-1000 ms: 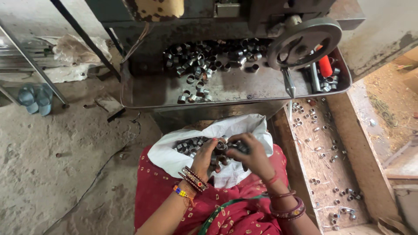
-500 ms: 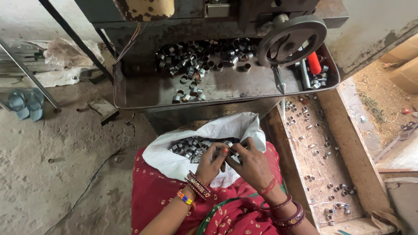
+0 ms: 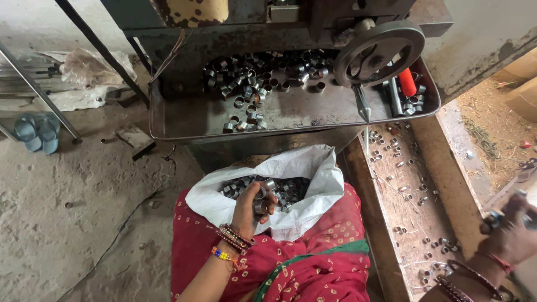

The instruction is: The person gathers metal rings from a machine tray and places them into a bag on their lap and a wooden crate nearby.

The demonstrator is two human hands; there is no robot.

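Observation:
A white sack [image 3: 313, 184] full of small metal rings [image 3: 240, 187] rests open on my lap, on the red patterned cloth [image 3: 313, 263]. My left hand [image 3: 249, 208] is inside the sack's mouth, fingers curled around a few metal rings. My right hand [image 3: 512, 235] is out at the far right edge, above the wooden trough, and grips a metal ring between its fingers. Bangles circle both wrists.
A metal tray [image 3: 184, 120] on the machine ahead holds several metal rings [image 3: 257, 78], a red-handled tool [image 3: 407, 83] and a handwheel [image 3: 380, 53]. A wooden trough [image 3: 408, 190] with scattered rings runs along my right. Blue sandals [image 3: 36, 131] lie on the concrete floor at left.
My right hand has left the sack and swung far out to the right with a ring. My left hand stays in the sack, and the view has shifted slightly.

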